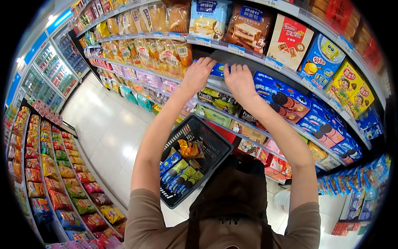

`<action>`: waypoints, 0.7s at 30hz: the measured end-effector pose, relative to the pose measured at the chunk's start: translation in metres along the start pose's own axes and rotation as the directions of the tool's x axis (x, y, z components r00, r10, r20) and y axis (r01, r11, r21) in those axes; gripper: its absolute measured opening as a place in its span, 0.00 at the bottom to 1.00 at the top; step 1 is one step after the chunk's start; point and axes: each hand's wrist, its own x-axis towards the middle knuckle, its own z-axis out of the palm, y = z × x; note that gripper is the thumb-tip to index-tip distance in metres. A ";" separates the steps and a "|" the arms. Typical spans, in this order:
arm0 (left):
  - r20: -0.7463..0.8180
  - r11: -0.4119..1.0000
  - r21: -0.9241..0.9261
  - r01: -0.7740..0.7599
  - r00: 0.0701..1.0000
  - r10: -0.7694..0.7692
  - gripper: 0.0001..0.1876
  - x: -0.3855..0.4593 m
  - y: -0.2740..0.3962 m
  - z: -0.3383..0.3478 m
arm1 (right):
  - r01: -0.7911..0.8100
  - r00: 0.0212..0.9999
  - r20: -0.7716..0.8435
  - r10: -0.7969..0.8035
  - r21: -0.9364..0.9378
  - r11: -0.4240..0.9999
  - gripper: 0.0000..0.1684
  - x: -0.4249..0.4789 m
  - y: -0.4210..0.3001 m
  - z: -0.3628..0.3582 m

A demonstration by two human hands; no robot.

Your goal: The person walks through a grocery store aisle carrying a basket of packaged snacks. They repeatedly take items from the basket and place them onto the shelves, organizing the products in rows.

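Note:
A blue box (218, 70) lies at the front of a partly filled shelf, with a hand at each end of it. My left hand (199, 74) has its fingers curled over the left end, next to bagged bread rolls (174, 54). Over the right end bend the fingers of my right hand (241, 80), close to a row of blue Oreo cookie boxes (279, 96). Both thumbs are mostly hidden. Below my arms, a black plastic basket (229, 147) holds an orange snack bag (189, 149) and several blue and green cookie packs (182, 177).
Above my hands, a shelf edge with price tags (236, 49) carries bagged toast (208, 20) and upright snack boxes (290, 42). Franzzi boxes (214, 115) fill a lower shelf. Across the tiled aisle (105, 137) stand chip racks (62, 174) and glass-door coolers (53, 68).

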 end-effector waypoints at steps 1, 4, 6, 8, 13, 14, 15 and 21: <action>0.041 1.000 -0.005 0.006 0.999 -0.006 0.30 0.002 -0.004 0.005 | -0.012 0.999 0.037 0.013 -0.019 1.000 0.24 0.003 -0.002 0.005; 0.070 1.000 0.015 0.027 0.997 -0.028 0.24 0.007 -0.010 0.017 | -0.055 0.990 0.129 0.050 0.029 0.998 0.25 0.010 -0.008 0.020; 0.088 0.999 0.003 0.033 0.996 -0.033 0.22 0.011 -0.013 0.021 | -0.077 0.977 0.201 0.063 0.058 0.995 0.28 0.012 -0.010 0.031; 0.077 1.000 -0.009 0.006 0.997 -0.006 0.22 0.016 -0.018 0.034 | -0.121 0.968 0.226 0.110 0.038 0.992 0.29 0.011 -0.010 0.042; 0.114 1.000 -0.023 -0.004 0.994 0.006 0.27 0.015 -0.028 0.051 | -0.226 0.942 0.256 0.217 0.009 0.974 0.31 0.016 -0.021 0.052; 0.119 1.000 -0.026 0.013 0.993 -0.010 0.27 0.012 -0.031 0.054 | -0.239 0.943 0.239 0.232 0.002 0.971 0.31 0.017 -0.025 0.057; 0.121 0.999 -0.036 0.023 0.992 -0.018 0.28 0.014 -0.029 0.056 | -0.257 0.941 0.225 0.253 -0.012 0.966 0.30 0.015 -0.025 0.060; 0.092 1.000 0.031 0.001 0.996 -0.004 0.26 0.017 -0.034 0.074 | -0.302 0.911 0.292 0.290 -0.006 0.953 0.30 0.016 -0.024 0.069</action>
